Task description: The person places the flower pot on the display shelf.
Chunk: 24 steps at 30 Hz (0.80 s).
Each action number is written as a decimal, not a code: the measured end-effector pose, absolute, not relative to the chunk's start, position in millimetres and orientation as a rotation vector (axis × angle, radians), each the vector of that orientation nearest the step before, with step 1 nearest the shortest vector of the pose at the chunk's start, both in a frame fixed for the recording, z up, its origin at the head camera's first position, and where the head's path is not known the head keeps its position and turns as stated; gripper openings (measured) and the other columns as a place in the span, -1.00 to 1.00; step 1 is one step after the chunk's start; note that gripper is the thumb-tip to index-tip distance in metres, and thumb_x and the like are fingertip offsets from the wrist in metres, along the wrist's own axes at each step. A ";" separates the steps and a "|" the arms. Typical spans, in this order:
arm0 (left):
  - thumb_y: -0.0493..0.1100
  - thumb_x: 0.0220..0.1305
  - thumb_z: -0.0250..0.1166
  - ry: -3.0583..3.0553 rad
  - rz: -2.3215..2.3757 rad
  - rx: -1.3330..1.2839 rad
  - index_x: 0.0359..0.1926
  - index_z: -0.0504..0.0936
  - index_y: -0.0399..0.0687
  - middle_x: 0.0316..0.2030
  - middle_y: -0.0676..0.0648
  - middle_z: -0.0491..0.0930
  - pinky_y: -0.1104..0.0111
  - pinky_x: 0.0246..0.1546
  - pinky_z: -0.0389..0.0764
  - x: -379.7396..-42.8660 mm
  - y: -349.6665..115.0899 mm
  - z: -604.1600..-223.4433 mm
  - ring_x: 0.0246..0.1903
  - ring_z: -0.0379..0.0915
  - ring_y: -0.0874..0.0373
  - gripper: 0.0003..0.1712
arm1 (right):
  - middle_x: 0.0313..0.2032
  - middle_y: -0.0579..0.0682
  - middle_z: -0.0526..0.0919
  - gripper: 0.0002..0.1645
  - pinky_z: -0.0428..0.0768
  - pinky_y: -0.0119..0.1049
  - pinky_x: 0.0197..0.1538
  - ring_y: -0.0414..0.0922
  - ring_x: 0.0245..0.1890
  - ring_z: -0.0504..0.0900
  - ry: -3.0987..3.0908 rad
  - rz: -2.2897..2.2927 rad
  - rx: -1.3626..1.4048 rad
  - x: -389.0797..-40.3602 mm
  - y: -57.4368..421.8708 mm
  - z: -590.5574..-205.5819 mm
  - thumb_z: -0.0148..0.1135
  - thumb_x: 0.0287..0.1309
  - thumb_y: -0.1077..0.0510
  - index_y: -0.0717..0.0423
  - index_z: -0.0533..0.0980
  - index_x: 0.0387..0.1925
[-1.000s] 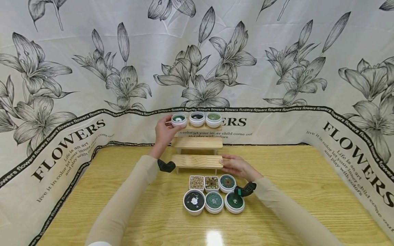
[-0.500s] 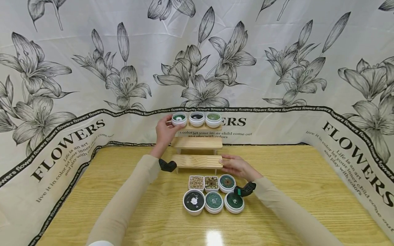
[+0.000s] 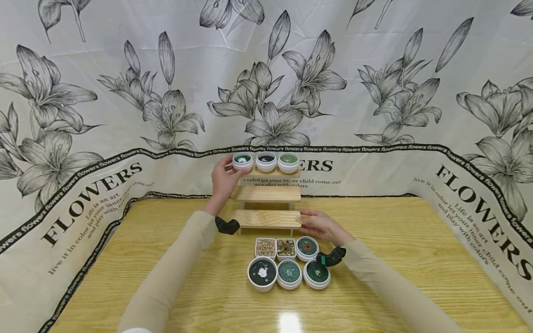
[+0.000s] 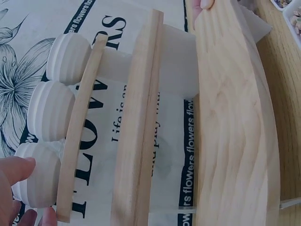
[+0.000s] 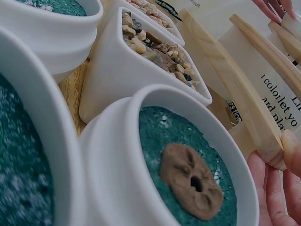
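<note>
While hands (image 3: 225,179) grip, pot (image 3: 243,162) barely shifted, shelf (image 3: 266,218) unmoved

The leftmost white pot (image 3: 243,162) apparently hides the tips of the left fingers (image 3: 226,161).

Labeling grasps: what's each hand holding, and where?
Left hand: leftmost upper pot, by its outer wall. Right hand: lowest shelf, pinched at its right end.

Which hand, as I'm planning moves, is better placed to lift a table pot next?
Probably the right hand: it grips the lowest shelf, near the table pots; the left hand holds a pot at the top shelf.
</note>
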<state>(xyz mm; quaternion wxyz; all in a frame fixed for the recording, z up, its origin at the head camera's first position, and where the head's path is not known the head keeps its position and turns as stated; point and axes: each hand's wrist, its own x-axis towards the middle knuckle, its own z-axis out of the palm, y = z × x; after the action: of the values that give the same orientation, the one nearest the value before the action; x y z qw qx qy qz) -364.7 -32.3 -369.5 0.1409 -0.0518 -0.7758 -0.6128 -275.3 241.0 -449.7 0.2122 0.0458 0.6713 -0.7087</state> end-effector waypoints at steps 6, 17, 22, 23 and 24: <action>-0.31 0.08 0.41 -2.223 -1.762 -0.175 0.25 0.42 -0.27 0.16 -0.27 0.44 0.24 0.10 0.59 -358.6 -36.2 -372.1 0.07 0.43 -0.11 -0.32 | -0.04 0.09 0.50 -0.22 0.64 -0.49 -0.10 -0.30 -0.27 0.60 1.876 -1.958 0.134 -275.1 240.9 -451.2 0.07 0.34 0.23 0.39 -0.03 0.43; -0.31 0.11 0.37 -2.195 -1.847 -0.167 0.30 0.34 -0.30 0.25 -0.29 0.34 0.11 0.20 0.50 -334.3 -41.9 -384.2 0.17 0.34 -0.18 -0.28 | 0.08 0.23 0.43 -0.24 0.65 -0.47 -0.07 -0.28 -0.24 0.60 1.891 -1.960 0.148 -275.5 241.9 -450.4 0.05 0.33 0.24 0.40 -0.01 0.43; -0.30 0.13 0.36 -2.203 -1.864 -0.185 0.30 0.35 -0.28 0.24 -0.26 0.36 0.13 0.18 0.52 -325.5 -43.1 -389.1 0.19 0.33 -0.22 -0.30 | 0.04 0.19 0.46 -0.24 0.65 -0.47 -0.08 -0.30 -0.26 0.60 1.891 -1.959 0.144 -274.6 241.4 -449.3 0.04 0.34 0.25 0.41 -0.03 0.43; -0.29 0.13 0.36 -2.207 -1.866 -0.189 0.29 0.36 -0.27 0.24 -0.26 0.36 0.13 0.17 0.53 -323.7 -43.3 -390.5 0.19 0.34 -0.22 -0.31 | 0.03 0.18 0.46 -0.23 0.65 -0.47 -0.09 -0.30 -0.26 0.60 1.891 -1.960 0.149 -274.2 241.1 -449.0 0.05 0.33 0.25 0.41 -0.02 0.43; -0.29 0.13 0.36 -2.207 -1.872 -0.191 0.29 0.36 -0.27 0.24 -0.25 0.37 0.13 0.17 0.53 -321.7 -43.5 -391.8 0.20 0.34 -0.21 -0.31 | 0.03 0.18 0.46 -0.23 0.65 -0.47 -0.08 -0.30 -0.26 0.60 1.891 -1.957 0.145 -273.7 241.0 -448.7 0.05 0.34 0.24 0.41 -0.03 0.43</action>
<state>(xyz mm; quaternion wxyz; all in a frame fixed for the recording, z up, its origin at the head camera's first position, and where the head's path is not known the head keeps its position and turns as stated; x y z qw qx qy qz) -321.7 -43.5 -391.8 0.1204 -0.0654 -0.7553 -0.6409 -273.7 241.0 -448.7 0.2066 0.0519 0.6789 -0.7027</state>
